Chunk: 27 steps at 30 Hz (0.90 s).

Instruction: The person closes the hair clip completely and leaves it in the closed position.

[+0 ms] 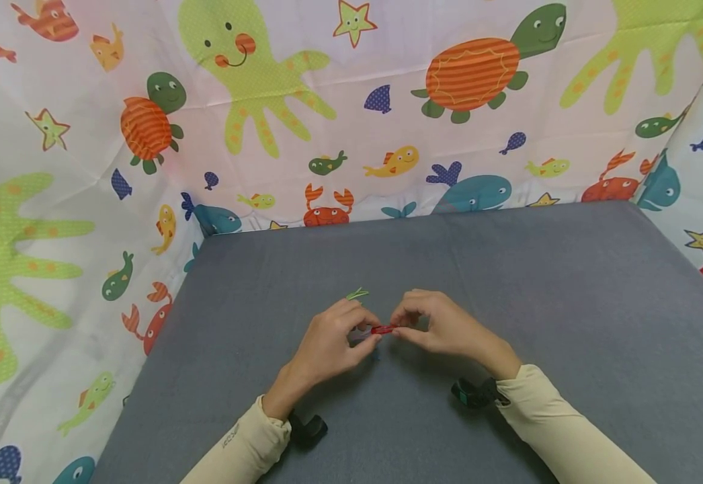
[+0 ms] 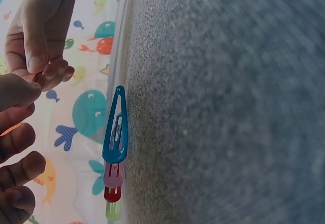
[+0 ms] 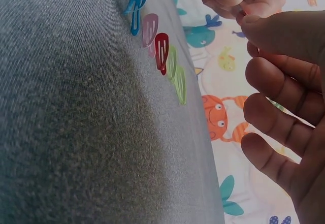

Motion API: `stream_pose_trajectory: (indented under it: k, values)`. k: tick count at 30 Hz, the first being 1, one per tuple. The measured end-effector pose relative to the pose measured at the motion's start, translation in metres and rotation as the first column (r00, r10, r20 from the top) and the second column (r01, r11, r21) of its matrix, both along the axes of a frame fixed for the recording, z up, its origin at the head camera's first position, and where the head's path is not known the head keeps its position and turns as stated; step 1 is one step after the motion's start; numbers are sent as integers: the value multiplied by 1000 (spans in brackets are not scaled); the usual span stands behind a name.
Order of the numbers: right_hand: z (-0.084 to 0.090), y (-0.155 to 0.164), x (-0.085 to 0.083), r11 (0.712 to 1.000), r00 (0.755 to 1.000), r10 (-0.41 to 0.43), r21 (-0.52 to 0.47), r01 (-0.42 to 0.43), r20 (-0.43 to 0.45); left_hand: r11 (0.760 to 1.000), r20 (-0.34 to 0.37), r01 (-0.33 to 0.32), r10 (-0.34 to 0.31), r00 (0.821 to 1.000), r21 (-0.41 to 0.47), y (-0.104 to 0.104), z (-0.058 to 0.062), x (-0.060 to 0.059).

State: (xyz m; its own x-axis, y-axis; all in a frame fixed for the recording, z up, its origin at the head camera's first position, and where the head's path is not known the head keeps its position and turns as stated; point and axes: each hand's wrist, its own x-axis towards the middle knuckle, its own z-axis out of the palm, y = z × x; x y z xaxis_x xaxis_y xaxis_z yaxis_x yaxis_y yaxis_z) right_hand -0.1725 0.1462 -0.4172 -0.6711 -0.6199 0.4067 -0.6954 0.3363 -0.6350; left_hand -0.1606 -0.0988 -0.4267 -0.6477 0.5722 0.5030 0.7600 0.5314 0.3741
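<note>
Both hands meet over the middle of the grey table (image 1: 569,302) and pinch a small red hair clip (image 1: 383,329) between them. My left hand (image 1: 368,331) holds its left end with thumb and fingertips, and my right hand (image 1: 401,326) holds its right end. In the right wrist view only a sliver of the red hair clip (image 3: 242,12) shows between the fingertips. A row of snap clips lies on the cloth under the hands: a blue clip (image 3: 135,11), a pink clip (image 3: 150,28), a red clip (image 3: 162,51) and green clips (image 3: 176,76). The blue clip (image 2: 116,127) lies nearest the left wrist camera.
A sheet printed with sea animals (image 1: 327,101) walls the table at the back and on both sides. One green clip (image 1: 357,294) pokes out just beyond my left hand. Black wrist cameras (image 1: 475,392) sit on both forearms.
</note>
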Motion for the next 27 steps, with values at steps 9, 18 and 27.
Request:
stream_pose_trajectory:
  k: [9, 18, 27]
  values:
    - [1, 2, -2, 997, 997, -30, 72, 34, -68, 999, 73, -44, 45, 996, -11, 4, -2, -2]
    - [0, 4, -3, 990, 989, -76, 106, 90, -129, 993, 123, -102, 109, 986, -55, 11, -1, -4]
    - [-3, 6, -4, 978, 983, -135, 145, 152, -120, 988, 170, -119, 134, 976, -95, 18, 2, -10]
